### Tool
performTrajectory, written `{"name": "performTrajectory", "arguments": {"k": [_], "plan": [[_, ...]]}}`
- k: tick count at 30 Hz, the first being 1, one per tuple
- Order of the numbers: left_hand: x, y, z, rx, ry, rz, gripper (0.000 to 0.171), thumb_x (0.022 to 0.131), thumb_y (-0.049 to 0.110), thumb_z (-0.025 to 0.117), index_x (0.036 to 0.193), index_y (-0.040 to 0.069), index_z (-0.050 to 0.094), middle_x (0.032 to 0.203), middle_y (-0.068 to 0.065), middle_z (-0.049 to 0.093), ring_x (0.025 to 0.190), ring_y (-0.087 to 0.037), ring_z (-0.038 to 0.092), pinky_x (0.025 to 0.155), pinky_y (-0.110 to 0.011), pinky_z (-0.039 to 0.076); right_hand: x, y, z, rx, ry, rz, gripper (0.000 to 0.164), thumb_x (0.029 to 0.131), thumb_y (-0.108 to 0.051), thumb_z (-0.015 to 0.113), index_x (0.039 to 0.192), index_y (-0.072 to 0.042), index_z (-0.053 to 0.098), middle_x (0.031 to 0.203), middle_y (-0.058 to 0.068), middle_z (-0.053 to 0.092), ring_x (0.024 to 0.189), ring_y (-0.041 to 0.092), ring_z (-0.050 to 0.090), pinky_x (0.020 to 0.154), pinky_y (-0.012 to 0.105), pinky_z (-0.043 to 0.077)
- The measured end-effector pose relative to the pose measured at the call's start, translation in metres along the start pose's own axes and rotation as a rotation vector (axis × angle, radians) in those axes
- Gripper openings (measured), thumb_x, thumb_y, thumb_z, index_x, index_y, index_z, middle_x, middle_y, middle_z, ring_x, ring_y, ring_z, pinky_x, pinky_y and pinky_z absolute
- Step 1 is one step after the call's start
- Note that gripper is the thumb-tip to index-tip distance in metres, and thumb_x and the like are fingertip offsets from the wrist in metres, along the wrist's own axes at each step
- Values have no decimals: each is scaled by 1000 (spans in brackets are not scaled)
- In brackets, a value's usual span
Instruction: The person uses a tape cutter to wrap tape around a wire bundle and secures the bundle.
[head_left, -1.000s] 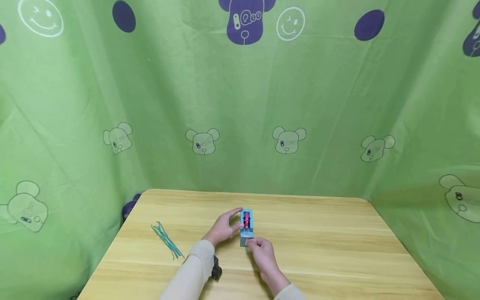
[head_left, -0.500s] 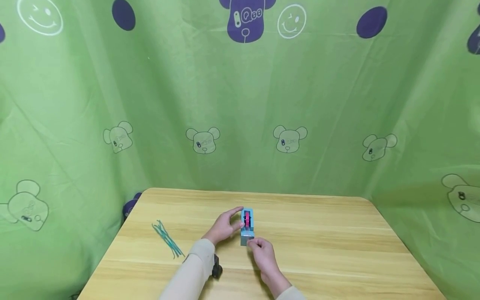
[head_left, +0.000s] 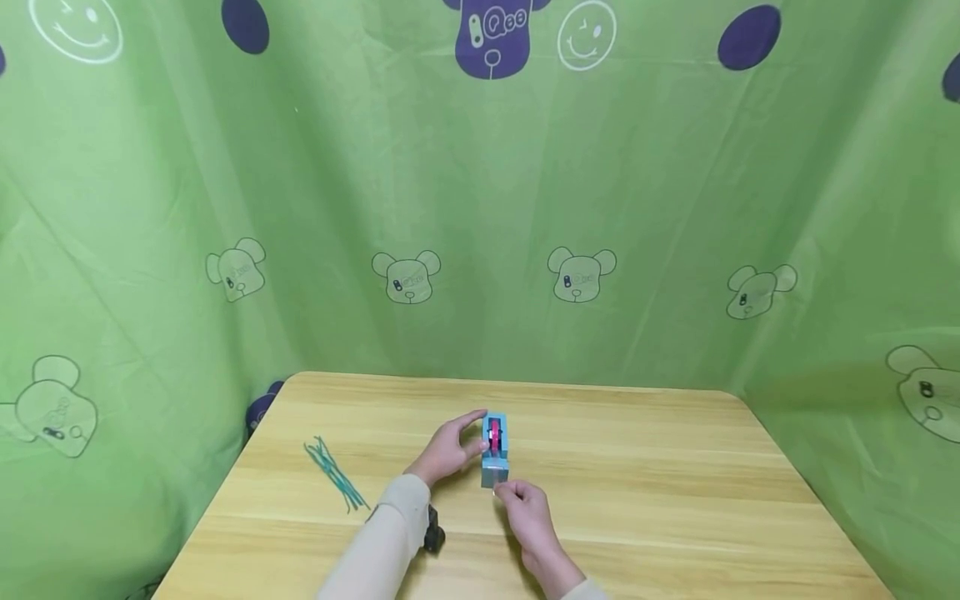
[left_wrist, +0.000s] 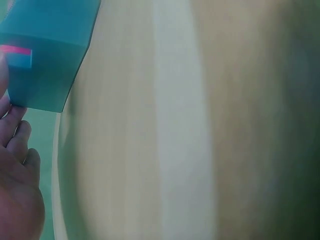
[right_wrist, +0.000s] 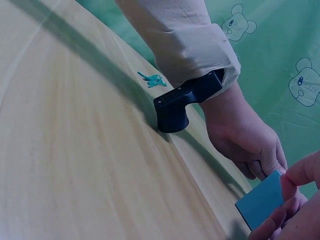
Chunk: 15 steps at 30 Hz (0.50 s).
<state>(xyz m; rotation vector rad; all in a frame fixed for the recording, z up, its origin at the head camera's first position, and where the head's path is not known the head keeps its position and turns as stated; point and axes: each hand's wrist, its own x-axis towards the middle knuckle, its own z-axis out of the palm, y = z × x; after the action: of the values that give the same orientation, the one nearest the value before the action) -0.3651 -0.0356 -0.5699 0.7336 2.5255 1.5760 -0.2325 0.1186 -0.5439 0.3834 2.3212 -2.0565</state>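
Observation:
A blue tape dispenser (head_left: 495,472) with a pink-cored roll (head_left: 495,435) stands on the table, its front towards me. My left hand (head_left: 444,452) holds it from the left, thumb on the near side and forefinger at the far end. In the left wrist view the dispenser (left_wrist: 50,65) fills the upper left corner, with the left hand (left_wrist: 20,185) beneath it. Just in front of the dispenser, my right hand (head_left: 531,517) pinches the end of the clear tape between thumb and forefinger. The strip itself is barely visible.
A loose bundle of thin teal strips (head_left: 335,475) lies on the table (head_left: 660,483) to the left. A black wrist camera (head_left: 433,533) sits under the left cuff. Green printed curtain (head_left: 480,183) surrounds the table's back and sides.
My right hand has drawn slightly towards me, away from the dispenser's front. The left hand keeps its hold on the dispenser. The head view has tilted a little.

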Motion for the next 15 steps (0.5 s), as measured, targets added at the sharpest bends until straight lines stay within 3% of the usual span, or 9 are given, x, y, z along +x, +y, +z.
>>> {"name": "performTrajectory", "arguments": {"k": [5, 8, 12, 15], "plan": [[-1, 2, 1, -6, -1, -6, 62, 93, 22, 69, 149, 16, 43, 152, -6, 42, 138, -33, 38, 111, -56, 28, -4, 2, 0, 3, 3, 6, 25, 95, -18, 60, 94, 6, 63, 96, 12, 58, 94, 26, 48, 77, 34, 38], [-2, 2, 1, -6, -3, -7, 63, 93, 22, 69, 150, 16, 43, 152, -7, 42, 130, -33, 47, 109, -55, 32, -7, 2, 0, 6, 2, 3, 23, 94, -17, 61, 92, 6, 63, 90, 9, 55, 90, 24, 47, 74, 34, 38], [-2, 3, 0, -15, -7, -17, 63, 93, 22, 69, 150, 17, 43, 152, -8, 42, 103, -35, 62, 101, -51, 42, -12, 2, 0, 17, -5, -3, 22, 92, -17, 62, 87, 5, 61, 83, 4, 49, 85, 23, 45, 71, 34, 36], [-2, 4, -1, -21, -7, -23, 62, 93, 22, 69, 150, 17, 43, 152, -7, 42, 103, -36, 63, 100, -49, 43, -15, 1, 0, 17, -9, -3, 22, 92, -17, 62, 85, 4, 61, 83, 4, 50, 87, 23, 46, 72, 34, 36]]}}
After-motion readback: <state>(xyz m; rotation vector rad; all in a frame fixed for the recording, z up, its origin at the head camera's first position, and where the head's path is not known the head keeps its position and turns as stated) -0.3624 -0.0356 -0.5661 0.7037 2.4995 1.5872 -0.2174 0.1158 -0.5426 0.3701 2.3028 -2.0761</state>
